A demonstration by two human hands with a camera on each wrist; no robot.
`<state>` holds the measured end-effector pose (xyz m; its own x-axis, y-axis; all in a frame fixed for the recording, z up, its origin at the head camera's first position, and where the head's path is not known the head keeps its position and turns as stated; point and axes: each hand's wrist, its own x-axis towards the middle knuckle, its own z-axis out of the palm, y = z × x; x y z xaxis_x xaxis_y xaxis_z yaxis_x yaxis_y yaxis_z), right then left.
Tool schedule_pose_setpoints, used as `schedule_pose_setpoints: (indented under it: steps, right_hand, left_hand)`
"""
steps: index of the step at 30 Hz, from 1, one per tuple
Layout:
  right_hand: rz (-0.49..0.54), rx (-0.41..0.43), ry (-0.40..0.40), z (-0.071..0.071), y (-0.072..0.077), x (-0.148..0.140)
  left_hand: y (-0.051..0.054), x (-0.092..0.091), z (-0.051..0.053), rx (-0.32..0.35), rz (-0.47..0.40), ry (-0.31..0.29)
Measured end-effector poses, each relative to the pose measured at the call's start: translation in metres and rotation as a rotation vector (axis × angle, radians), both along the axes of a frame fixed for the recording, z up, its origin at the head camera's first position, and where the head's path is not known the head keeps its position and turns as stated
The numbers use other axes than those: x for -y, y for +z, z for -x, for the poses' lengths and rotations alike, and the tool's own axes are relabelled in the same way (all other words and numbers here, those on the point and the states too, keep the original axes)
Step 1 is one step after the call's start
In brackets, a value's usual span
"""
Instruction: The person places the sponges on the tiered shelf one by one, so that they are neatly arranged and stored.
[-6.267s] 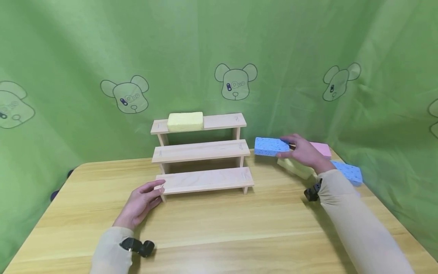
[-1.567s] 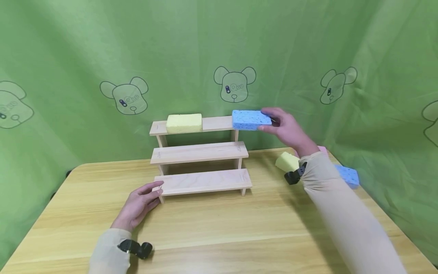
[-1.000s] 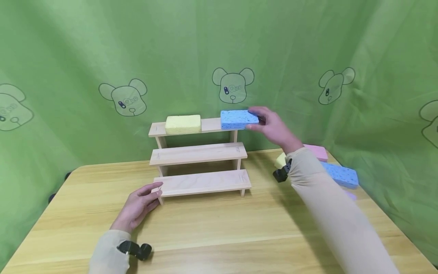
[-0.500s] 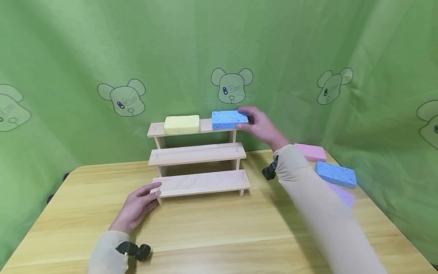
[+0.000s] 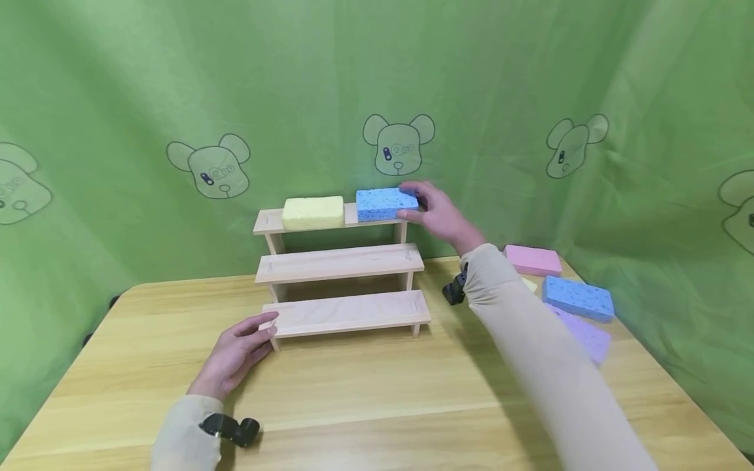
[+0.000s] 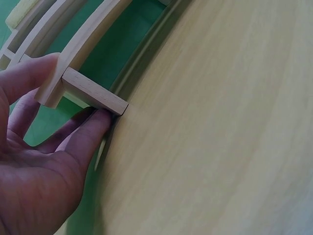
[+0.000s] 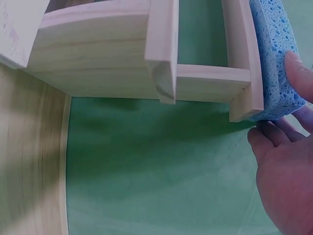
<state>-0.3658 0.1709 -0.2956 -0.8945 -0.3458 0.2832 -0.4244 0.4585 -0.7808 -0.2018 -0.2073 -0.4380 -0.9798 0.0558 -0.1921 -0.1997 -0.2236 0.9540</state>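
Moves the blue sponge (image 5: pixel 385 205) along the top shelf (image 5: pixel 350 214), closer to the yellow sponge (image 5: pixel 313 213) than a second ago.
Pinches it at the right end between thumb and fingers of the right hand (image 5: pixel 438 212), with a narrow gap left between the two sponges. Keeps the left hand (image 5: pixel 235 350) clamped round the left end of the bottom shelf (image 5: pixel 347 314), as before. Shows more of the pink sponge (image 5: pixel 533 260), second blue sponge (image 5: pixel 577 299) and purple sponge (image 5: pixel 583 335) on the table (image 5: pixel 377 386), with the right sleeve (image 5: pixel 518 314) shifted left.

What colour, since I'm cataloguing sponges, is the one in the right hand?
The sponge is blue, dotted with darker spots; the right wrist view shows it best.
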Motion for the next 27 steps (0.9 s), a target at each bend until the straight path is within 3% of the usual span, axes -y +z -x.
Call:
schedule_pose_setpoints:
  steps: [13,27]
  right_hand:
    - [0.001,-0.042,0.009,0.0032,-0.0058,0.0078]
    - [-0.085,-0.055,0.014,0.0039,-0.0093,0.0029]
  left_hand:
    - [-0.0001,0.0008,-0.0004,-0.004,0.001,-0.007]
    - [-0.0007,0.0008,0.0004,0.001,0.000,-0.001]
